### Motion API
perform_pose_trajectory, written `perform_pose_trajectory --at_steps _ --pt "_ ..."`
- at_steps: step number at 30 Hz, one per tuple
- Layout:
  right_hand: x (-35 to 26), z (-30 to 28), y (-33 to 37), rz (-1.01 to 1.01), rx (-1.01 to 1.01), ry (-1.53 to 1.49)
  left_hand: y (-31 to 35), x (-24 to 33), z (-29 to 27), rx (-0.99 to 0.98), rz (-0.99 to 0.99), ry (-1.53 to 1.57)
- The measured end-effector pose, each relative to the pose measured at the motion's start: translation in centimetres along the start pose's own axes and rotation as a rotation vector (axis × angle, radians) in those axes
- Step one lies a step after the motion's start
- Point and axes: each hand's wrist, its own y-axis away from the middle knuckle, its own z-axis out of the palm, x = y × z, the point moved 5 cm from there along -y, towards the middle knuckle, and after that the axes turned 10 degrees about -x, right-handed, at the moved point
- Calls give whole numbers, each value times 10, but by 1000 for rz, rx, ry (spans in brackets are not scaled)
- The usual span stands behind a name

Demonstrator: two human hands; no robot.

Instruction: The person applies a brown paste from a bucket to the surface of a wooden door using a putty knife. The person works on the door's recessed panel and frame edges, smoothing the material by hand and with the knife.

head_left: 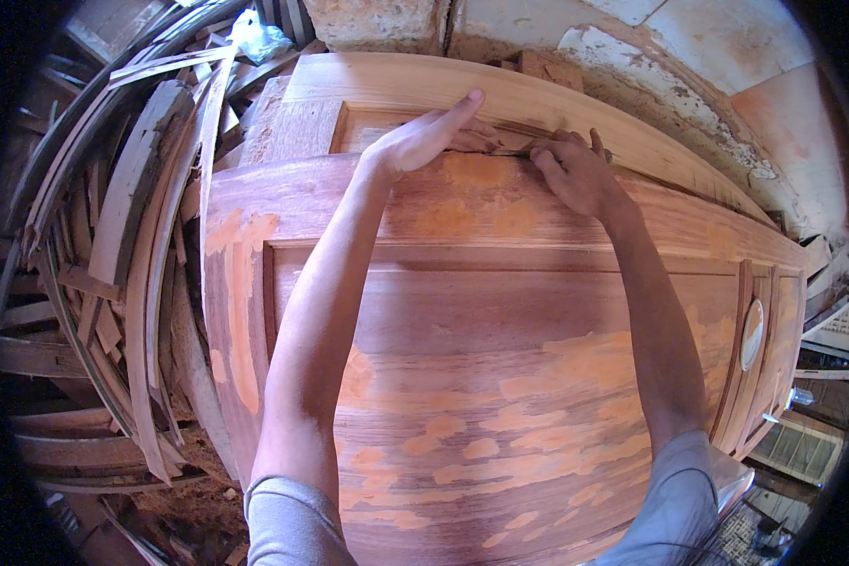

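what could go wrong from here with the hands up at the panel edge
The left hand's fingers sit close to the thin dark object at the right hand; if it is sharp, a slip might nick them. The arms reach over the wooden panel, so a sleeve could smear the orange patches if they are wet, which I can't tell.

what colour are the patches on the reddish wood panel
The patches are light orange, seen best in the head view.
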Motion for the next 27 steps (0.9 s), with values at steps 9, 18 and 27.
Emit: perform_pose_trajectory --at_steps 9,18,27 --pt "24 -18 7 41 116 92 -16 -24 -1 -174 -8 168" --pt "-1 -42 20 -42 200 -313 -22 -31 -2 -185 -44 94" --pt "9 -41 -3 -204 -115 -100 -21 -26 2 -151 12 92"
